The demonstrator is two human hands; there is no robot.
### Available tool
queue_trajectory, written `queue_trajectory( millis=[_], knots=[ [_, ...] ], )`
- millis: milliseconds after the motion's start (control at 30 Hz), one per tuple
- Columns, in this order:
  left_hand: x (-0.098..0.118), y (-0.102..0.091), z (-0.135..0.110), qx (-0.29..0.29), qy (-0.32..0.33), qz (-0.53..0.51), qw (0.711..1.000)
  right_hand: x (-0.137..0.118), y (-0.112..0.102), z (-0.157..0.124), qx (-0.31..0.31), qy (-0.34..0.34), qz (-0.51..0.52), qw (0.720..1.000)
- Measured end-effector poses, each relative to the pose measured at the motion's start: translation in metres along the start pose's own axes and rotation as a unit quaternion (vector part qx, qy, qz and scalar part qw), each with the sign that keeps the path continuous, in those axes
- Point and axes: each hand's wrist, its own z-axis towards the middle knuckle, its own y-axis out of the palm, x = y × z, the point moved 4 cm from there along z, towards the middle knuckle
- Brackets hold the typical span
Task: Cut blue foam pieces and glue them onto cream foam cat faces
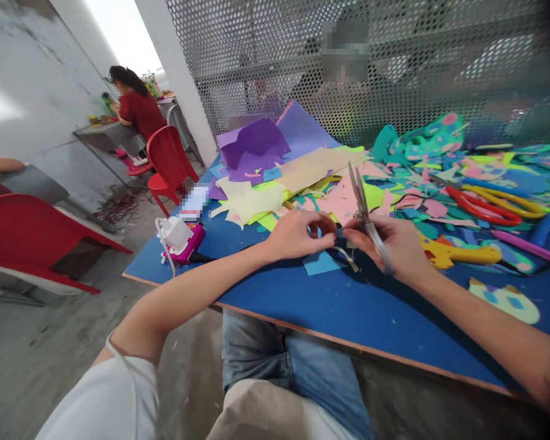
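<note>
My left hand (300,235) is closed in a pinch, with a small blue piece (340,232) at its fingertips; its material is too small to tell. Metal scissors (361,198) rest in my right hand (396,244), blades pointing up and away from the table. The thumb and fingertips of that hand also meet at the blue piece, close to my left fingers. Beneath the hands, a light blue scrap (323,263) and a thin pale strip (347,258) lie on the blue tabletop (275,299).
Purple sheets (256,143) and a heap of coloured scraps (343,198) cover the table's back. To the right lie red-handled scissors (481,208) and a yellow glue gun (462,252). A magenta power strip (186,244) sits left. Beyond, a person (140,101) sits by red chairs (169,159).
</note>
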Motion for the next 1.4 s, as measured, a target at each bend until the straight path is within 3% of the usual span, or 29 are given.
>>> queue_trajectory(
  millis=[400, 600, 1000, 1233, 1400],
  knots=[
    [0.0012, 0.0003, -0.0011, -0.013, 0.005, -0.031, 0.999, 0.0046, 0.0008, -0.0016, -0.021, -0.004, 0.006, 1.0],
    [0.0005, -0.0012, -0.0001, -0.018, -0.034, -0.085, 0.996, 0.0017, 0.0039, -0.0024, -0.014, -0.004, 0.007, 1.0],
    [0.0024, -0.0026, 0.0001, -0.02, -0.045, -0.142, 0.989, -0.0022, 0.0033, -0.0031, -0.031, 0.01, 0.02, 0.999],
    [0.006, -0.0029, -0.0023, -0.041, -0.006, -0.106, 0.994, 0.0041, -0.003, -0.005, 0.026, 0.026, 0.045, 0.998],
    [0.0088, -0.0002, -0.0033, -0.02, -0.016, -0.119, 0.993, 0.0058, -0.0012, -0.0037, 0.058, 0.029, 0.062, 0.996]
  ],
)
